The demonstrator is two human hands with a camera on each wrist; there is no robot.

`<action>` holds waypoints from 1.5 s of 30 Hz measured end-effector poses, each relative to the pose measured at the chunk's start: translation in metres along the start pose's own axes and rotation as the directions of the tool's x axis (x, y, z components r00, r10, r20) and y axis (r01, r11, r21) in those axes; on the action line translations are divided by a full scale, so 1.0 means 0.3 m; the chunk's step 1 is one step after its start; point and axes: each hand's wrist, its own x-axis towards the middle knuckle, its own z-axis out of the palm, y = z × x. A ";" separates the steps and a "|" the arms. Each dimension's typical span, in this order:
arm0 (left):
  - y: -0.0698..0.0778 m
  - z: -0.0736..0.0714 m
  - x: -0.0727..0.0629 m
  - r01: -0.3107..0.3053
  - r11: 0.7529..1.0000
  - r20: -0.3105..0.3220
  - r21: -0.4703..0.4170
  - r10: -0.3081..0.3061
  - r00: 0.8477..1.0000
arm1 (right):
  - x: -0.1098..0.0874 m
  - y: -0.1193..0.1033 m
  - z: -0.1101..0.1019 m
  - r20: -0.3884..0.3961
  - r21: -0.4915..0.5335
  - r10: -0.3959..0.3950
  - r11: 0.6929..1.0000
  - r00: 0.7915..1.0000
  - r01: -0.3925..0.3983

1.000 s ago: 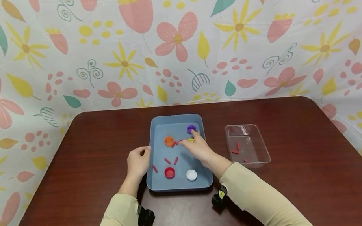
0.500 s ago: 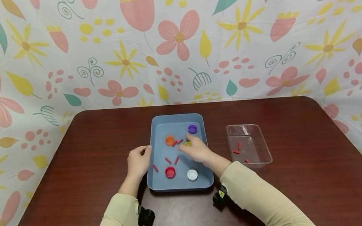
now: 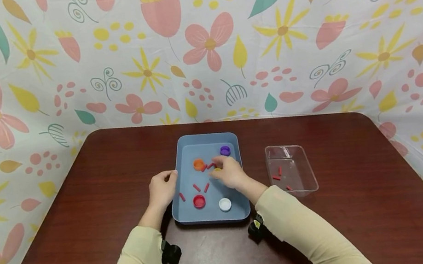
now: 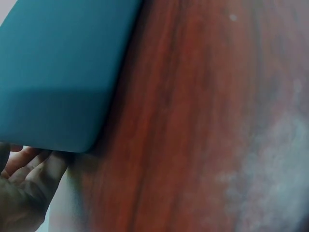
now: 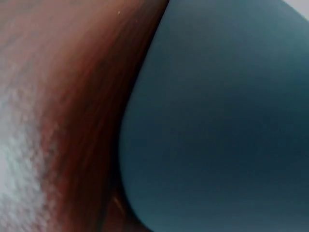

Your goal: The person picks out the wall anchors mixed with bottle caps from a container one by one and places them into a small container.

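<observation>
Fingers of the left hand (image 3: 161,190) are curled at the left rim of the blue tray (image 3: 206,138), pinching it; the left wrist view shows some of them against the tray's outer wall. Inside the tray, toward its right side, the right hand (image 3: 230,172) is lowered over a yellow cap (image 3: 217,169), its thumb and fingers bent around it; whether they grip the cap cannot be told, since the hand partly hides it.

In the tray's far right corner is a purple cap (image 3: 225,150); an orange cap (image 3: 198,165) lies left of the tray's yellow one. Nearer the tray's front edge are a red cap (image 3: 199,201) and a white cap (image 3: 225,204). Five red sticks (image 3: 196,187) show on the tray's floor. Right of the tray, a clear plastic box (image 3: 299,173) stands on the worktop (image 3: 356,192), holding more red sticks.
</observation>
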 end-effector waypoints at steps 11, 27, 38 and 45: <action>0.002 0.000 0.001 0.018 1.000 0.002 -0.004 -0.018 1.000 | 0.025 0.006 -0.001 -0.037 -0.046 -0.010 0.999 0.999 0.008; 0.004 -0.002 -0.002 0.000 1.000 -0.005 -0.002 0.000 1.000 | 0.065 0.020 0.007 -0.111 -0.087 0.048 0.995 0.993 -0.058; -0.001 -0.002 0.001 -0.009 1.000 -0.015 -0.004 0.009 1.000 | 0.065 0.012 0.005 -0.035 0.030 0.149 0.988 0.988 -0.148; -0.004 -0.001 0.003 -0.012 1.000 -0.023 -0.005 0.012 1.000 | 0.074 0.008 0.011 -0.048 -0.016 0.170 0.985 0.984 -0.171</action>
